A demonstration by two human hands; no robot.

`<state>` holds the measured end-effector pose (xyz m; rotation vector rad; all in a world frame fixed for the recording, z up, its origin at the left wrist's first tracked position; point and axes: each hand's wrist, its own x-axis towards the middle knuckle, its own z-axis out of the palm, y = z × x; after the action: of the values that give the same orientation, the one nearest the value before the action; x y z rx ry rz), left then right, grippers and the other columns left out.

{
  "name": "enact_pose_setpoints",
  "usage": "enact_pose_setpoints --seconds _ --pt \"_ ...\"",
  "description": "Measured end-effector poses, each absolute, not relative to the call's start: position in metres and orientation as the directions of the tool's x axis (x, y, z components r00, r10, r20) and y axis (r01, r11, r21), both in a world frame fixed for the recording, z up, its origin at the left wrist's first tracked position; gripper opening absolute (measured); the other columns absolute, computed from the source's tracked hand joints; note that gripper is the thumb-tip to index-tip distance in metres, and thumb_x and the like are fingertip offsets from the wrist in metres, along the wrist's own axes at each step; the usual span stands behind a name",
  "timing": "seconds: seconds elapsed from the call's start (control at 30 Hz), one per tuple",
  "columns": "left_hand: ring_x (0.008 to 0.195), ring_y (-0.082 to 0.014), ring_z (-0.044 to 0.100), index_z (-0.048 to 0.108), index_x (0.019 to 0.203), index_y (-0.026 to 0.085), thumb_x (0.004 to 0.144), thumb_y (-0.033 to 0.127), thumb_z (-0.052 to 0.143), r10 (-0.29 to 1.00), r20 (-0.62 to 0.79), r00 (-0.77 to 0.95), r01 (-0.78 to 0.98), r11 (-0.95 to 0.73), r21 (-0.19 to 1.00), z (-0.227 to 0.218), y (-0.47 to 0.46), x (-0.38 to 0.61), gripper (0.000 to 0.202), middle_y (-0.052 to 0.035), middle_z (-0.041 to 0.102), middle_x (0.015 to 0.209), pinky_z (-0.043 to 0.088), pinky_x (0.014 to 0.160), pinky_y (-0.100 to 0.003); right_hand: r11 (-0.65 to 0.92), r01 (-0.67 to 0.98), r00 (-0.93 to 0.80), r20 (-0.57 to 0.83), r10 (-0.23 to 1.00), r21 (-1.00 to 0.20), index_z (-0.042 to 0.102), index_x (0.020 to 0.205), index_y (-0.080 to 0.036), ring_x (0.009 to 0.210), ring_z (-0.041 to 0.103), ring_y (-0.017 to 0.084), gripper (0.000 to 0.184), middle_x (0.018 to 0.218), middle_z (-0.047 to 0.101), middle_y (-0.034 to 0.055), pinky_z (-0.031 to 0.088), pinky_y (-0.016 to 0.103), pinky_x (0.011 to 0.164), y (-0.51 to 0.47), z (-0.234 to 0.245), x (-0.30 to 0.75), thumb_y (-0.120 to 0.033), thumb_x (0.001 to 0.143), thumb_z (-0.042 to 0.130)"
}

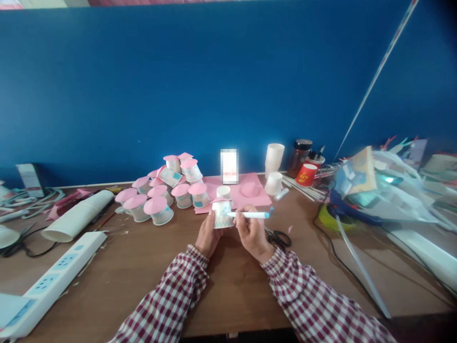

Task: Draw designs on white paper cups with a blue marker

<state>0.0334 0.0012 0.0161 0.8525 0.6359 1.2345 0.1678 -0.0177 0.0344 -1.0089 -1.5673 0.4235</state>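
My left hand point(208, 237) is closed around the lower side of an upside-down white paper cup point(220, 220). Light blue marks and a zigzag band run over the cup's side. Pinched in my right hand point(251, 232) is a white felt-tip marker point(253, 215) with a light blue end, its tip at the cup's wall. Behind the cup lie pink paper sheets point(260, 196). A pair of scissors with black handles point(280, 238) is partly hidden beside my right hand.
Several decorated cups with pink paper tops point(158, 206) cluster left of centre. Stacked white cups point(274, 159), a dark jar point(300, 155) and a red cup point(307, 175) stand right. A power strip point(53, 283) lies left; a blue glue gun point(352, 212) with its cable lies right.
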Motion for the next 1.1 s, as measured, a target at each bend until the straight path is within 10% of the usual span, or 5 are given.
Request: enact_pose_setpoints --seconds 0.7,1.1 --pt "0.074 -0.0171 0.058 0.06 0.105 0.01 0.083 0.048 0.051 0.982 -0.007 0.19 -0.526 0.107 0.844 0.019 -0.0001 0.0359 0.045 -0.0098 0.065 0.088 0.046 0.068 -0.029 0.574 0.31 0.031 0.612 0.79 -0.758 0.047 0.089 -0.02 0.062 0.058 0.013 0.009 0.071 0.057 0.0002 0.049 0.025 0.06 -0.0201 0.0379 0.1664 -0.027 0.092 0.042" --pt "0.098 -0.0244 0.06 0.057 0.115 0.011 0.084 0.051 0.049 0.983 -0.043 0.179 -0.567 0.139 0.812 0.0152 0.0031 0.031 0.051 -0.0149 0.062 0.112 0.05 0.08 -0.036 0.546 0.353 0.034 0.594 0.804 -0.76 0.047 0.087 -0.02 0.067 0.057 0.015 0.01 0.077 0.056 0.0044 0.05 0.028 0.062 -0.0187 0.0341 0.1687 -0.027 0.091 0.042"
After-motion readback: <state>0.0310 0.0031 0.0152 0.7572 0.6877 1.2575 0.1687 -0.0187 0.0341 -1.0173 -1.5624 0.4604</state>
